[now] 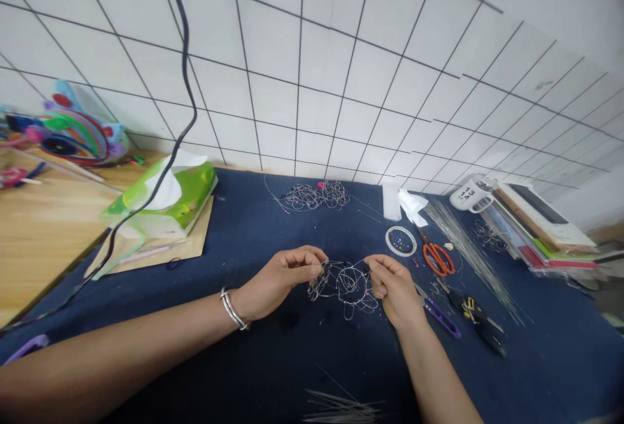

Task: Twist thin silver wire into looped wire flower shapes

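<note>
A tangle of thin silver wire loops (345, 283) hangs just above the dark blue cloth (273, 359), held between both hands. My left hand (277, 281), with a silver bangle at the wrist, pinches its left end. At the right end my right hand (397, 289) pinches the wire with closed fingers.
A second wire tangle (314, 196) lies near the wall. Orange scissors (435, 256), a tape roll (400, 240), a bundle of straight wires (468, 251), purple snips (441, 317) and black pliers (480, 320) lie to the right. A green tissue pack (168, 199) sits left; books (541, 229) stack far right.
</note>
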`<move>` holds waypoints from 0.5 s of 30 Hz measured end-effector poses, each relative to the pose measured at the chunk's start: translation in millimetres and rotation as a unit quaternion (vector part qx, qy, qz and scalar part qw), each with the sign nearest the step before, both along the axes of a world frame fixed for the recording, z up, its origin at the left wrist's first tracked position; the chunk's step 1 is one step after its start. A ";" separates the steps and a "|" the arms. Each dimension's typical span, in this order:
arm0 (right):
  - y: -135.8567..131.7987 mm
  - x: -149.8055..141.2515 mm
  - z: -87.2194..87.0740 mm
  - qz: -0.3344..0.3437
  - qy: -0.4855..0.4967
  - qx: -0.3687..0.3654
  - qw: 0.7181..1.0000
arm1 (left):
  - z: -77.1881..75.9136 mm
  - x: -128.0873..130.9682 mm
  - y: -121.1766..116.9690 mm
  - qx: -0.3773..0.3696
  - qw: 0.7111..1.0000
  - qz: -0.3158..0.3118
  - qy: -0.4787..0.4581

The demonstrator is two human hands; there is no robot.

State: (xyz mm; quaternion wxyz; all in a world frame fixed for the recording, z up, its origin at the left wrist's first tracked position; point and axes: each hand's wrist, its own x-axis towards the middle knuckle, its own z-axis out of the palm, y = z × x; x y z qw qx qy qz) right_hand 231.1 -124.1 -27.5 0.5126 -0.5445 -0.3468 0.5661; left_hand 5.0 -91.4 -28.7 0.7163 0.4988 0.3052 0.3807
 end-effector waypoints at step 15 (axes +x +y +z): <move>-0.1 0.2 -4.4 0.004 -0.112 0.013 0.994 | -0.8 0.3 0.6 0.002 1.000 -0.003 -0.004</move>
